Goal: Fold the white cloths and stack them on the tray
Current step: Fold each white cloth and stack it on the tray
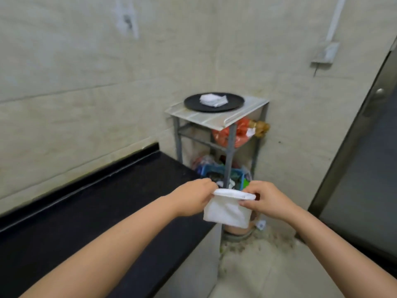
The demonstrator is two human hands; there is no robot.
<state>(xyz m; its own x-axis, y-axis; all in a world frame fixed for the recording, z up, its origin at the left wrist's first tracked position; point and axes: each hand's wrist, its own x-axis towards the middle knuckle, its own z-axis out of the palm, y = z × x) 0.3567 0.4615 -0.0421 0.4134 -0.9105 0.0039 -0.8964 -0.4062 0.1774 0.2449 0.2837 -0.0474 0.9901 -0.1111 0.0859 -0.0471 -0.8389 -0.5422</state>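
I am holding one white cloth (228,211) in the air in front of me, out beyond the end of the black counter (90,203). My left hand (193,198) is pinching its upper left corner and my right hand (265,200) is pinching its upper right corner, fingers of both curled onto the fabric. The cloth is hanging doubled over, its top edge forming a rounded fold between my two hands and the rest dropping below them.

The black round tray (191,103) is sitting on the top shelf of a metal rack (231,147) in the corner, well apart from my hands. A small pile of white cloths (212,99) is lying near the tray's middle; I cannot tell how many.

On the rack's lower shelves, a red bag (238,134) and a blue basket (217,171) of mixed items are sitting. A grey door (365,168) is standing to my right.
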